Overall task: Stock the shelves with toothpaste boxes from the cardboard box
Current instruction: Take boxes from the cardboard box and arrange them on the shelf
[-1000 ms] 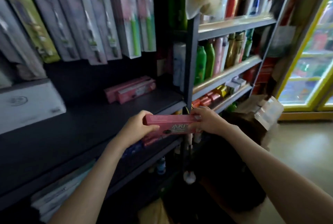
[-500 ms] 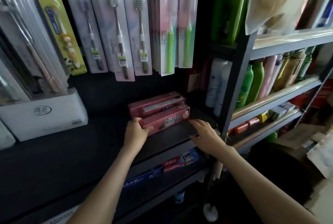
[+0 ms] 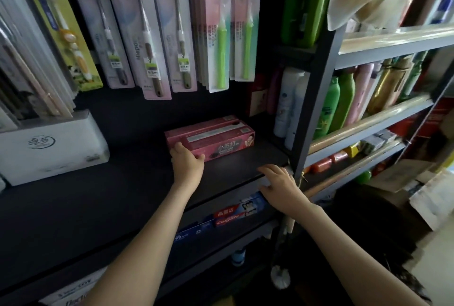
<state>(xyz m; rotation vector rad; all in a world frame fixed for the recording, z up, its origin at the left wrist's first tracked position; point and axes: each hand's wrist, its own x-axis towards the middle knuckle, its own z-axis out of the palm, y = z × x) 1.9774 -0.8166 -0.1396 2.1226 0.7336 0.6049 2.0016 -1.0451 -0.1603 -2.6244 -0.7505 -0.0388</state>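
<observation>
Head view: the pink box (image 3: pixel 221 146), carried in both hands a second ago, now lies on the dark shelf (image 3: pixel 118 197), pushed back against the other pink boxes (image 3: pixel 208 126) behind it. Left hand (image 3: pixel 188 163) grips its left end, fingers curled over the top, thumb on the front. Right hand (image 3: pixel 277 180) has let go and rests on the shelf edge, fingers loose, holding nothing. This box looks placed; the next would come from the cardboard box (image 3: pixel 403 174) at lower right.
</observation>
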